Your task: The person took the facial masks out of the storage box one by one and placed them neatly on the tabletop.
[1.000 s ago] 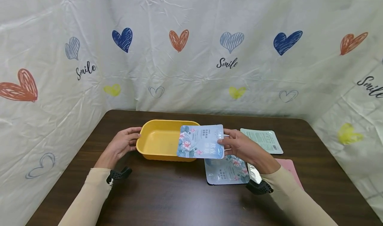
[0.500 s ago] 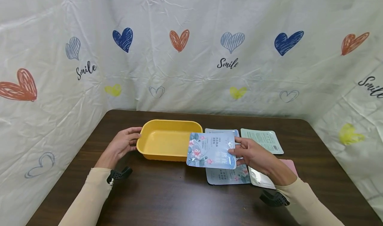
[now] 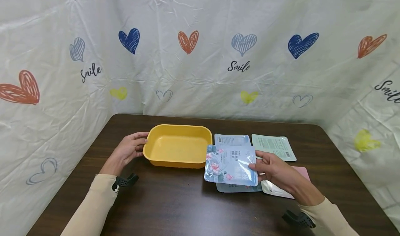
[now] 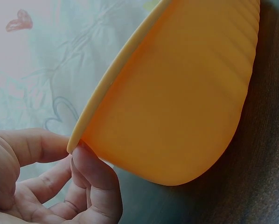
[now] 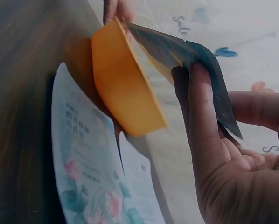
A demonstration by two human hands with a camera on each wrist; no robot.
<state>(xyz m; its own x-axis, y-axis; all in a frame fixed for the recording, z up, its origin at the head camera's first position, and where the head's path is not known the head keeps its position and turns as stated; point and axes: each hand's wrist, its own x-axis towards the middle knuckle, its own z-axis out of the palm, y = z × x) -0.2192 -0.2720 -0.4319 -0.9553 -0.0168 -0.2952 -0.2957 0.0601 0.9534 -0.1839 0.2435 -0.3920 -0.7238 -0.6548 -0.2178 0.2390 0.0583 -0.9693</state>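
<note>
On the left, my left hand (image 3: 128, 149) pinches the end rim of a yellow plastic basin (image 3: 178, 147) between thumb and finger; the left wrist view shows this grip close up, on the basin's rim (image 4: 107, 84). My right hand (image 3: 275, 171) pinches the right edge of a light blue face mask packet (image 3: 229, 165) with pink flowers, thumb on top and fingers beneath. The packet is held raised to the right of the basin. It hides most of another flowered face mask packet (image 3: 239, 188) lying on the table, which shows more fully in the right wrist view.
Behind the held packet lies a pale blue packet (image 3: 232, 139), with a green one (image 3: 275, 146) beside it. A silvery packet (image 3: 275, 190) and a pink one (image 3: 302, 173) are partly behind my right hand. A heart-printed sheet (image 3: 200, 73) hangs behind the table (image 3: 175, 201).
My right hand has drawn the held packet from over the basin's right end toward the right and nearer me, uncovering the basin and the pale blue packet. My left hand stays on the rim.
</note>
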